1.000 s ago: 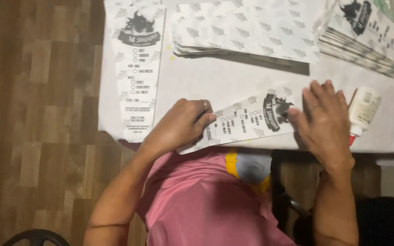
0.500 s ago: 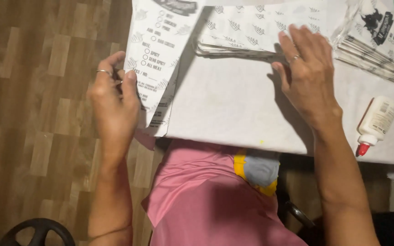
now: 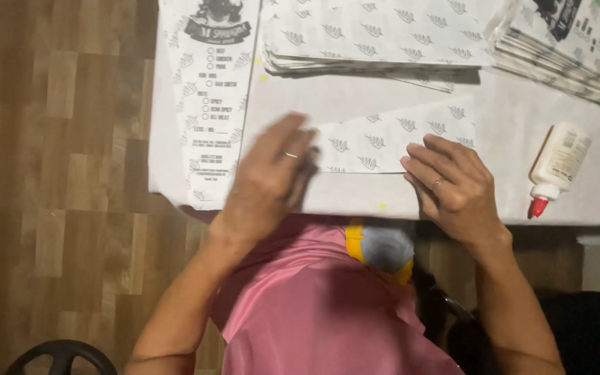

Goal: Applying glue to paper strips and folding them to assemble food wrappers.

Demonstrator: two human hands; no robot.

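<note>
A printed white paper sheet with small leaf marks lies flat near the table's front edge. My left hand rests flat on its left end, fingers spread and blurred by motion. My right hand presses its fingertips on the sheet's right end. A finished printed paper sleeve lies at the table's left side, just left of my left hand. Neither hand grips anything.
A stack of blank printed sheets lies at the back middle. Another stack of printed sleeves sits at the back right. A white glue bottle with a red tip lies right of my right hand. Wooden floor lies to the left.
The left hand laid the printed sleeve down at the table's left and moved onto a new sheet. The right hand came down from the stack, with that sheet now near the front edge.
</note>
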